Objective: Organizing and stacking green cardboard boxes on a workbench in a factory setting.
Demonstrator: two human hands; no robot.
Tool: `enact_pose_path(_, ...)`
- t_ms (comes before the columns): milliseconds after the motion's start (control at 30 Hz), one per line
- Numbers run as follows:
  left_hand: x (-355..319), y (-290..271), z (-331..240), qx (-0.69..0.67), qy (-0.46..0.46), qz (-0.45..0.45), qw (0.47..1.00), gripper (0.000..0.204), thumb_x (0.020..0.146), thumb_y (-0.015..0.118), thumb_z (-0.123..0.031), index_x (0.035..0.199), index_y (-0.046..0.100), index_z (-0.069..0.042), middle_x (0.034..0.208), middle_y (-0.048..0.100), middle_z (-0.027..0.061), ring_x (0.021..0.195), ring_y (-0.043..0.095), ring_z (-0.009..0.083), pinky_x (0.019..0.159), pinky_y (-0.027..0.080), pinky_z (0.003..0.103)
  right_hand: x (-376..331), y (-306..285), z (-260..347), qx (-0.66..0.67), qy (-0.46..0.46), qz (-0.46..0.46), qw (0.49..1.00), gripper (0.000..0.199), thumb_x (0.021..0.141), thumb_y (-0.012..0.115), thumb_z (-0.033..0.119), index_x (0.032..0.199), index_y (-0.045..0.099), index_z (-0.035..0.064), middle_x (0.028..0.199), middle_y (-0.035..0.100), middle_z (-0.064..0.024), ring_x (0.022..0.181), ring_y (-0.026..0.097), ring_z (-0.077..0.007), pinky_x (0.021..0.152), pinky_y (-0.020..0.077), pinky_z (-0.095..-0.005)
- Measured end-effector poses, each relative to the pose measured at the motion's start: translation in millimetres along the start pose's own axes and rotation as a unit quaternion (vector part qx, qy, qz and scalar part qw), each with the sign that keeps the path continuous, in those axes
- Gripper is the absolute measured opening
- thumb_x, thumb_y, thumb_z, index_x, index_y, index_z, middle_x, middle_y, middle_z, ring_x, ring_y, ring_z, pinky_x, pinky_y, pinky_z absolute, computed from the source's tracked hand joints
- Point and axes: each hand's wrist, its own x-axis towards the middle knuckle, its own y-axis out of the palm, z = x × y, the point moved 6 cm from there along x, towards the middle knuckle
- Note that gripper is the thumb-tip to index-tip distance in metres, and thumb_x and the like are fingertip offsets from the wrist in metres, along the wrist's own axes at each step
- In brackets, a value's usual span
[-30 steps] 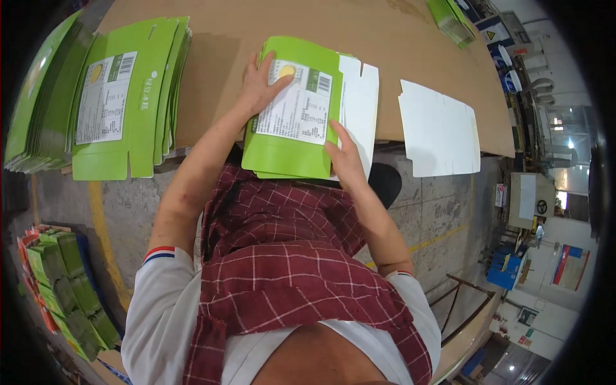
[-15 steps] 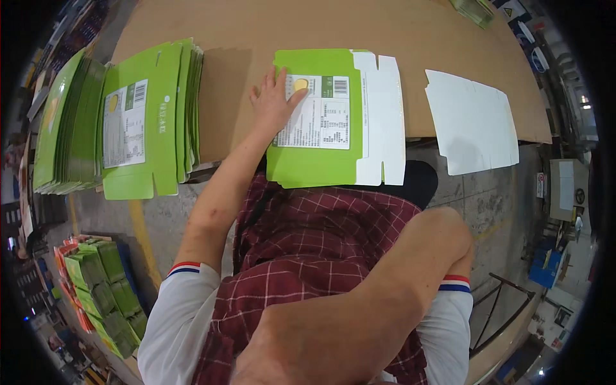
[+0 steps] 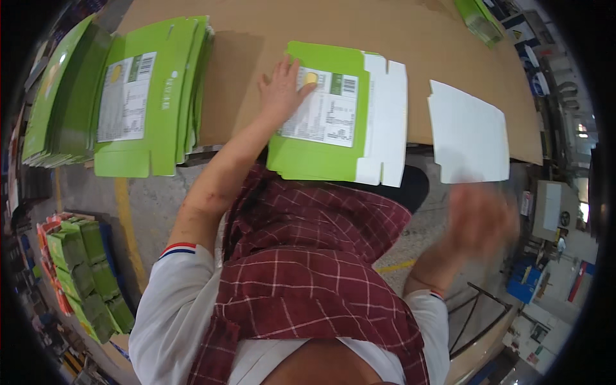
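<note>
The left hand rests on green cartons.

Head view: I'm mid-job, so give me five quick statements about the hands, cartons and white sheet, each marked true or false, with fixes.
1. The left hand rests on the middle green carton. True.
2. The right hand is pressing on that same carton. False: it is a blur off to the right, by the near edge of the white sheet; contact is unclear.
3. A stack of green cartons stands left of the left hand. True.
4. The white sheet lies wholly on the table. False: its near end juts past the table edge.
5. The apron is dark red with white checks. True.
</note>
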Motion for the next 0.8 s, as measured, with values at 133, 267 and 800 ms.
enact_pose_path(133, 2.0, 1.9, -1.8, 0.014, -0.011, 0.036, 0.999, 0.073, 0.086, 0.052, -0.056, 0.14, 0.035, -0.011, 0.148, 0.026, 0.0132, 0.134, 0.03, 0.0244, 0.103, 0.017, 0.062, -73.8, -99.5, -144.9, -0.434, 0.337, -0.188, 0.814, 0.046, 0.098, 0.033, 0.024, 0.134, 0.039, -0.0042, 0.139, 0.041, -0.017, 0.13, 0.037, -0.0266, 0.108, 0.0265, -0.0346)
enact_pose_path(267, 0.8, -0.9, -3.6, 0.018, -0.013, 0.045, 0.999, 0.074, 0.086, 0.051, -0.056, 0.14, 0.034, -0.009, 0.148, 0.025, 0.0144, 0.134, 0.03, 0.0256, 0.103, 0.016, 0.063, -90.8, -98.5, -214.9, -0.057, 0.379, -0.229, 0.895, 0.054, 0.099, 0.032, 0.035, 0.138, 0.034, -0.0032, 0.142, 0.037, -0.0182, 0.134, 0.031, -0.0266, 0.11, 0.023, -0.036)
enact_pose_path(800, -1.2, -3.1, -4.4, 0.022, -0.006, 0.015, 1.0, 0.072, 0.085, 0.052, -0.055, 0.138, 0.038, -0.008, 0.146, 0.03, 0.013, 0.133, 0.032, 0.0249, 0.104, 0.019, 0.06, -83.3, 12.6, -209.0, -0.664, 0.307, 0.106, 0.674, 0.065, 0.089, 0.05, 0.042, 0.136, 0.034, -0.0006, 0.143, 0.034, -0.0161, 0.135, 0.027, -0.0293, 0.108, 0.0163, -0.0562)
